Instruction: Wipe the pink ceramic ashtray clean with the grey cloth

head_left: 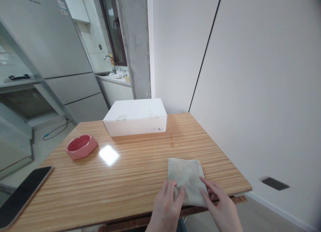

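Observation:
A folded grey-green cloth [185, 176] lies flat on the wooden table near its front right edge. My left hand [167, 202] is at the cloth's lower left side, fingers curled and thumb pressed against the fabric. At the right side, my right hand [218, 199] pinches the cloth's edge between thumb and fingers. The folded layers show along the cloth's upper right edge, and its lower left corner is partly hidden by my left hand.
On the striped wood table [130, 178] a white box [136, 126] stands at the back. A pink ashtray [82, 147] sits at the left, and a phone [25, 195] lies at the front left corner. A white wall [250, 91] rises on the right.

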`<state>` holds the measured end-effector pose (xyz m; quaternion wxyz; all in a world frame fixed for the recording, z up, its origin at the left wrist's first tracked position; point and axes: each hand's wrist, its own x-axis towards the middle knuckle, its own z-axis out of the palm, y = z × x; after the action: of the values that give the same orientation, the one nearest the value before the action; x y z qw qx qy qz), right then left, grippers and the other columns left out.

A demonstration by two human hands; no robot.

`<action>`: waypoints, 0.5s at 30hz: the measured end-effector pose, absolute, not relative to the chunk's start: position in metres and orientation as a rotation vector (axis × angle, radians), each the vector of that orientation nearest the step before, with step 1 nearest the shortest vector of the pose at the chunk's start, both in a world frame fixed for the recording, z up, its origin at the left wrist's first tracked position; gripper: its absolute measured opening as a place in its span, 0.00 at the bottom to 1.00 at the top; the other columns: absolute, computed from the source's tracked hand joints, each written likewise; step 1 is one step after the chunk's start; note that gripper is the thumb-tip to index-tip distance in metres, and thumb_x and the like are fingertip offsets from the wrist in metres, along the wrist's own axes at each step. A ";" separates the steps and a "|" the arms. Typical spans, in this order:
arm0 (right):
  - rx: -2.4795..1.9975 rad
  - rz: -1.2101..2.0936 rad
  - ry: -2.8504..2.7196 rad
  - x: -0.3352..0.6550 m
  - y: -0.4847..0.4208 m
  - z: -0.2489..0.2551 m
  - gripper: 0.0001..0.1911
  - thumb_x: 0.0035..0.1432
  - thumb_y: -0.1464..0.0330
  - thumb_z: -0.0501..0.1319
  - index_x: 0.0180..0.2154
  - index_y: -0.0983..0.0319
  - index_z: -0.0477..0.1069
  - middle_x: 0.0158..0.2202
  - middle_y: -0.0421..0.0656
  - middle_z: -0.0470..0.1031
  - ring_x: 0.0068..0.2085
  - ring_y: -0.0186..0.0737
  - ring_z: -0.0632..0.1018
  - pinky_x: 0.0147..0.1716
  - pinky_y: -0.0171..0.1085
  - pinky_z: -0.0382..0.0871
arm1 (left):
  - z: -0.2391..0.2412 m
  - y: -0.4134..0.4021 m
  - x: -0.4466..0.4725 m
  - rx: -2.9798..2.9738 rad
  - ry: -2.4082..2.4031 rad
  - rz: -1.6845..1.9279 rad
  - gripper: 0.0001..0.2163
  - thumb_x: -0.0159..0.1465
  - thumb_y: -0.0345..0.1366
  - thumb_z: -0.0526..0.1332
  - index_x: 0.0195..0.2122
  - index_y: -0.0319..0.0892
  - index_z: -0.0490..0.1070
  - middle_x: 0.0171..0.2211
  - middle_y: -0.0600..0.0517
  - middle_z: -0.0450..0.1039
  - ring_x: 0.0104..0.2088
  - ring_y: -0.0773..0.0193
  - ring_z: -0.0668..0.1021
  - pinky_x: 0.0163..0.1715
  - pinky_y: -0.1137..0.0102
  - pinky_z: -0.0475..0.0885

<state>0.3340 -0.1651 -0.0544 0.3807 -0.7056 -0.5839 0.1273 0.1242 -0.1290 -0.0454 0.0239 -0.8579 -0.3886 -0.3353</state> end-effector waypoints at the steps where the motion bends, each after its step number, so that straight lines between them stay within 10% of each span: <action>1: -1.796 0.278 -1.530 0.333 -0.165 -0.054 0.18 0.58 0.61 0.59 0.48 0.61 0.76 0.32 0.45 0.77 0.26 0.38 0.78 0.28 0.35 0.76 | -0.044 -0.130 0.122 -2.687 -1.211 -1.017 0.19 0.56 0.20 0.57 0.47 0.45 0.71 0.41 0.45 0.70 0.36 0.58 0.74 0.30 0.68 0.74; 8: -1.597 -0.183 -1.863 0.314 -0.154 -0.038 0.22 0.64 0.69 0.52 0.59 0.58 0.64 0.64 0.51 0.61 0.63 0.54 0.65 0.59 0.56 0.63 | 0.005 -0.117 0.111 -3.109 -1.044 -0.737 0.24 0.65 0.41 0.54 0.62 0.44 0.59 0.68 0.49 0.51 0.66 0.51 0.56 0.64 0.53 0.57; 15: -1.636 -0.044 -2.166 0.322 -0.138 -0.052 0.37 0.63 0.66 0.55 0.68 0.60 0.41 0.68 0.51 0.54 0.67 0.54 0.57 0.61 0.58 0.58 | -0.004 -0.102 0.116 -3.222 -1.201 -0.556 0.45 0.59 0.55 0.59 0.69 0.35 0.41 0.70 0.40 0.39 0.69 0.49 0.45 0.67 0.50 0.44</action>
<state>0.3219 -0.1375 -0.0516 0.2119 -0.5890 -0.7797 -0.0157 0.1157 -0.1021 -0.0037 -0.1698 -0.9116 -0.3397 -0.1573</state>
